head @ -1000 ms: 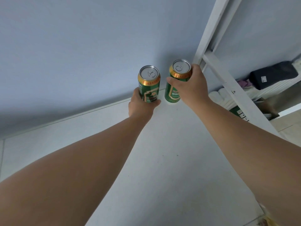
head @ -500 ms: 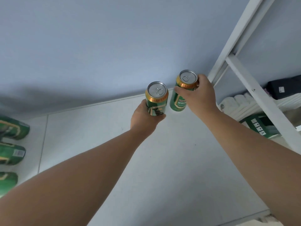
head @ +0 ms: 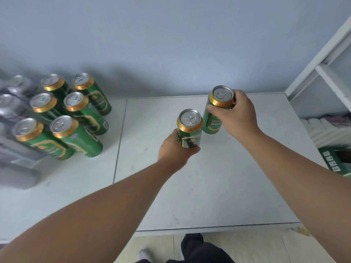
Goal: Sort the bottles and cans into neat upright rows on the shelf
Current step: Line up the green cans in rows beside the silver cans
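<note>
Left hand (head: 174, 150), fingers still curled round near can (head: 190, 130); right hand (head: 237, 114) likewise on far can (head: 218, 103). Newly visible leftward: six upright green cans (head: 79, 137).

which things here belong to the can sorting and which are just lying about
Job: near can in left hand; far can in right hand; six upright green cans; blurred silver cans; white shelf.
Lying about: white cloth; green box; white rack.

Both bare arms stretch forward, left hand (head: 175, 149) gripping the near can (head: 190, 130) low, right hand (head: 238, 114) clasping the far can (head: 216, 111) near its top.
</note>
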